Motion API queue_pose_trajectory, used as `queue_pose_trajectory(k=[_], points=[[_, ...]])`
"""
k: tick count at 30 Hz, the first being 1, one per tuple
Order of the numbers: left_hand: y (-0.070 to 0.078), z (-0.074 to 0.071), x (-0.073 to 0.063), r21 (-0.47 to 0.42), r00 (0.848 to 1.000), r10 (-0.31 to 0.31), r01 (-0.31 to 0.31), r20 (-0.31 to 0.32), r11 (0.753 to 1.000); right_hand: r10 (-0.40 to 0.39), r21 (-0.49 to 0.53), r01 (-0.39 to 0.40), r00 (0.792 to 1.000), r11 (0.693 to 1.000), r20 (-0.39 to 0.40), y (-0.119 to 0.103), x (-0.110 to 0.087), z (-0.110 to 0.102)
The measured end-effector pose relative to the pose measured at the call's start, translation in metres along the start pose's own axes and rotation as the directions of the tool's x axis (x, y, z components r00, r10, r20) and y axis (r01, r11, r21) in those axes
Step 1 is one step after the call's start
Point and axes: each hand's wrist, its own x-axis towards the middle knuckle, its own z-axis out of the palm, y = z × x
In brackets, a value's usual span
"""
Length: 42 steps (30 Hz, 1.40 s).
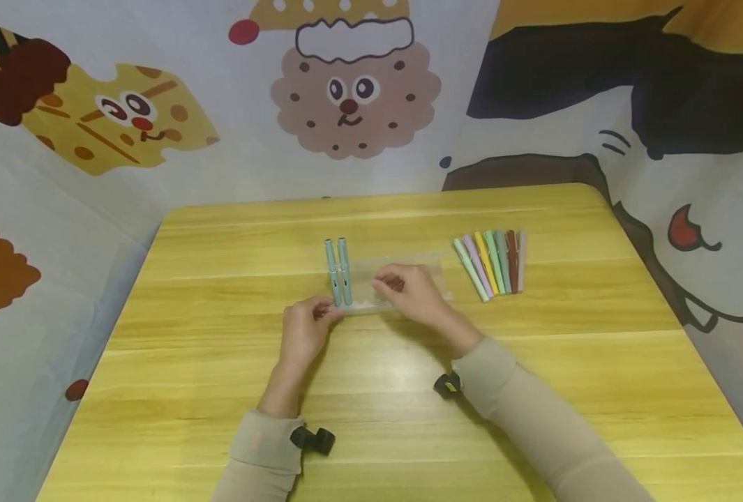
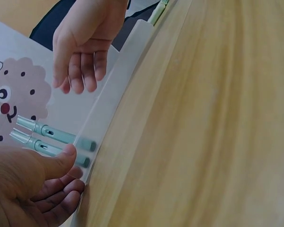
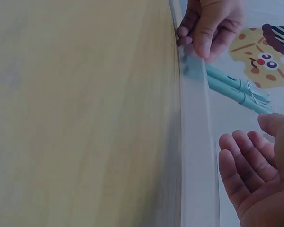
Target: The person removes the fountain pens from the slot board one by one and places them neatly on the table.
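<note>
A clear plastic pen tray (image 1: 366, 307) lies across the middle of the table, with a frosted lip (image 3: 195, 142) along its near edge. Two teal pens (image 1: 346, 279) rest side by side at its left end, their lower ends behind the lip. My left hand (image 1: 305, 333) pinches the tray's near left corner, thumb (image 2: 66, 155) at the lip and the other fingers curled by the end. Above the tray's middle to right part is my right hand (image 1: 414, 289), its fingers (image 3: 246, 161) loosely bent and nothing held in them.
Right of the tray, several pens lie in a row, among them a yellow pen (image 1: 486, 261), a brown pen (image 1: 512, 261) and a light green pen (image 1: 471, 270). The wooden table (image 1: 396, 418) ends at a cartoon-printed cloth (image 1: 245, 153) behind. Small black devices (image 1: 312, 440) sit at both wrists.
</note>
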Motion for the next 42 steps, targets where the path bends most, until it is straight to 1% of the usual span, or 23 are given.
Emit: queue_pose_trajectory(k=[7, 14, 21, 26, 29, 33, 37, 40, 42], points=[[0.0, -0.001, 0.0, 0.003, 1.0, 0.003, -0.003, 0.001, 1.0, -0.01, 0.002, 0.01, 0.999, 1.0, 0.035, -0.003, 0.006, 0.011], [-0.001, -0.002, 0.0, 0.001, 1.0, 0.008, -0.008, 0.0, 1.0, -0.03, 0.043, 0.027, 0.998, 0.999, 0.051, -0.002, 0.011, 0.019], [-0.001, -0.002, 0.0, 0.018, 1.0, 0.025, -0.025, -0.013, 1.0, -0.04, 0.018, 0.039, 0.997, 0.999, 0.059, -0.005, 0.016, 0.028], [0.0, -0.002, -0.001, 0.021, 1.0, 0.027, -0.027, -0.014, 0.999, -0.041, 0.022, 0.04, 0.997, 0.999, 0.061, -0.007, 0.021, 0.034], [0.0, -0.002, 0.0, 0.018, 1.0, 0.028, -0.028, -0.014, 0.999, -0.035, 0.018, 0.034, 0.997, 0.999, 0.065, -0.008, 0.025, 0.038], [0.0, -0.002, 0.0, 0.015, 1.0, 0.022, -0.022, -0.012, 1.0, -0.001, 0.011, 0.0, 0.996, 1.0, 0.086, -0.01, 0.029, 0.042], [0.0, -0.002, 0.0, 0.011, 0.999, 0.039, -0.038, -0.015, 0.999, 0.032, 0.014, -0.033, 0.995, 0.999, 0.095, -0.011, 0.031, 0.045], [0.0, -0.002, 0.0, 0.01, 0.998, 0.055, -0.054, -0.018, 0.998, 0.024, 0.021, -0.026, 0.997, 0.999, 0.08, -0.012, 0.031, 0.045], [-0.001, -0.002, 0.0, 0.009, 0.998, 0.055, -0.055, -0.016, 0.998, 0.01, 0.03, -0.012, 0.998, 0.999, 0.064, -0.013, 0.031, 0.044]])
